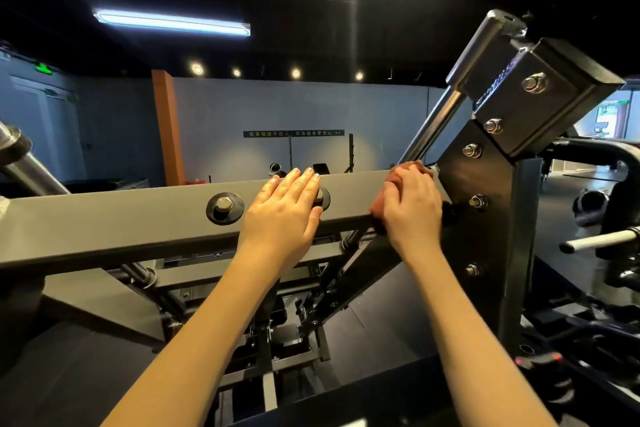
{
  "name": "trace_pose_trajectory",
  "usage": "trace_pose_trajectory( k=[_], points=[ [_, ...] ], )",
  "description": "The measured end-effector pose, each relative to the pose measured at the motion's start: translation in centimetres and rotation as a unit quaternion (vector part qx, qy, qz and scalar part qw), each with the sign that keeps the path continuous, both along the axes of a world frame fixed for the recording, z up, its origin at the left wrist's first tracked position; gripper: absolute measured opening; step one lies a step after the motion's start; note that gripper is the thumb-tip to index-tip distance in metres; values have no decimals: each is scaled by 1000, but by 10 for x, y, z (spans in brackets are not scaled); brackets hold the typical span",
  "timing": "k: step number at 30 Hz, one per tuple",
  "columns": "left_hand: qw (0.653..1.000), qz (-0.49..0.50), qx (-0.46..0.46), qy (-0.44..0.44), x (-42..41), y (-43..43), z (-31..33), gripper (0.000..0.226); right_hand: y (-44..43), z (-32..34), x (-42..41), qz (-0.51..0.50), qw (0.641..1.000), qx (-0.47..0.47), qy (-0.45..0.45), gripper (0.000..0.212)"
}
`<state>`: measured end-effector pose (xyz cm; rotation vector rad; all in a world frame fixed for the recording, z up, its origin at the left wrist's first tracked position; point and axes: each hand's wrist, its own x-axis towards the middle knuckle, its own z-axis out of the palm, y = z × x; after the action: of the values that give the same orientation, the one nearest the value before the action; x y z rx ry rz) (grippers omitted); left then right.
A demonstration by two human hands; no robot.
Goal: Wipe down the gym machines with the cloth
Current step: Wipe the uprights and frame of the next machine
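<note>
A grey steel crossbeam [121, 218] of a gym machine runs across the middle of the view, with two large bolts on its face. My left hand [282, 215] lies flat on the beam with straight fingers, partly covering the right bolt. My right hand [410, 208] grips a reddish-brown cloth [391, 184] and presses it against the beam's right end, beside the black bolted bracket [485, 218]. Most of the cloth is hidden under the fingers.
A chrome guide rod [429, 128] rises diagonally to a black bolted block [540, 94] at the upper right. Lower frame bars and linkages sit beneath the beam. A weight peg [599, 241] sticks out at the right. Dark gym floor and a blue wall lie beyond.
</note>
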<state>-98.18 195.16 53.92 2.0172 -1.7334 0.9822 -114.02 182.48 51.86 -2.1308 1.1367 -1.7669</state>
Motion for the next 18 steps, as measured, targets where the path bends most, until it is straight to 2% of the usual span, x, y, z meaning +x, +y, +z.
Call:
trace_pose_trajectory(
  k=[3,6,7,9,11,12,15,18],
  points=[
    [1000,0,2,-1,0,-1,-1,71,20,-11,15,52,994,-53,74,46],
    [1000,2,2,0,0,-1,0,71,12,-18,-22,67,981,-90,159,50],
    [1000,6,2,-1,0,-1,0,72,2,-18,-33,49,983,-85,158,51],
    [1000,10,0,-3,0,-1,0,72,-10,-8,-38,8,994,-32,102,52],
    [1000,9,-2,-2,0,-1,0,71,-9,1,-18,-9,999,11,49,50],
    [1000,7,-2,0,0,-1,0,71,-1,2,-6,-3,999,5,43,48],
    [1000,5,0,2,0,-1,-1,71,20,-11,8,65,991,-54,104,50],
    [1000,6,4,1,0,-1,-1,71,17,-15,-24,87,976,-83,181,52]
  ],
)
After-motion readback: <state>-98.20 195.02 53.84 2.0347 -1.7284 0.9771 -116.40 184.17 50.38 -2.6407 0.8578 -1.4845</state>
